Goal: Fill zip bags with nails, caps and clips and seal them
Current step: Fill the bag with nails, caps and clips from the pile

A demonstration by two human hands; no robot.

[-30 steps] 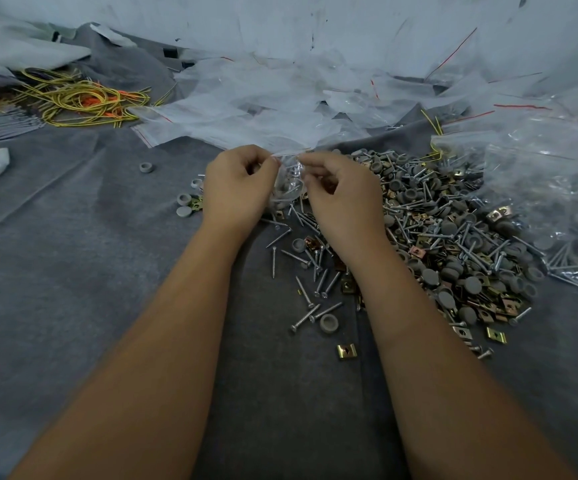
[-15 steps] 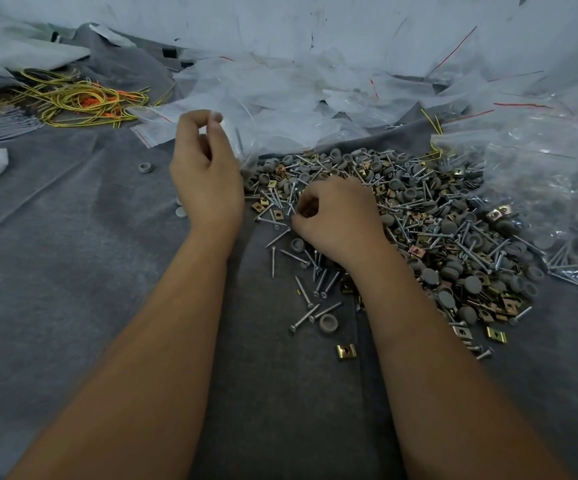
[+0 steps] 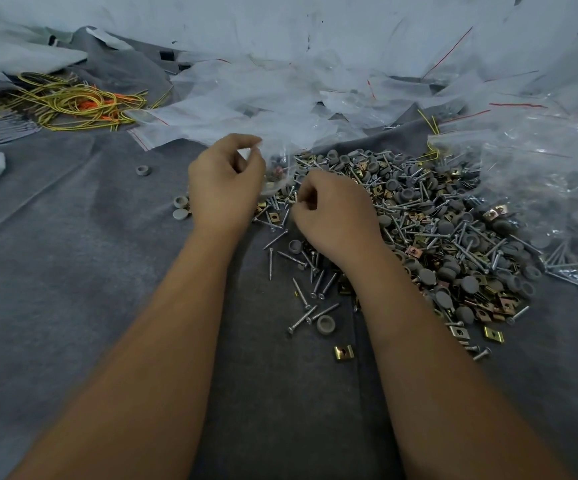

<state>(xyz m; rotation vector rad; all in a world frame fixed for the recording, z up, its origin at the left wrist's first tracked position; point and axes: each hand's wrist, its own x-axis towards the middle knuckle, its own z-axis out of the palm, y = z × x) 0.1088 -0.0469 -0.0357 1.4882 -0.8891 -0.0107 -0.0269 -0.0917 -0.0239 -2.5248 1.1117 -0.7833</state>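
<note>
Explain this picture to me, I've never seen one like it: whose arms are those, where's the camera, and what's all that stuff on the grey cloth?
There is no machine here. A camera worn on a person's head looks forward and down, so the two bare arms are that person's own. The left hand pinches a small clear zip bag with a few parts inside. The right hand is curled over the near edge of a big pile of nails, caps and clips; what its fingers hold is hidden. Empty clear bags lie behind, filled bags on the right, and yellow and orange wires at far left, all on grey cloth.
</note>
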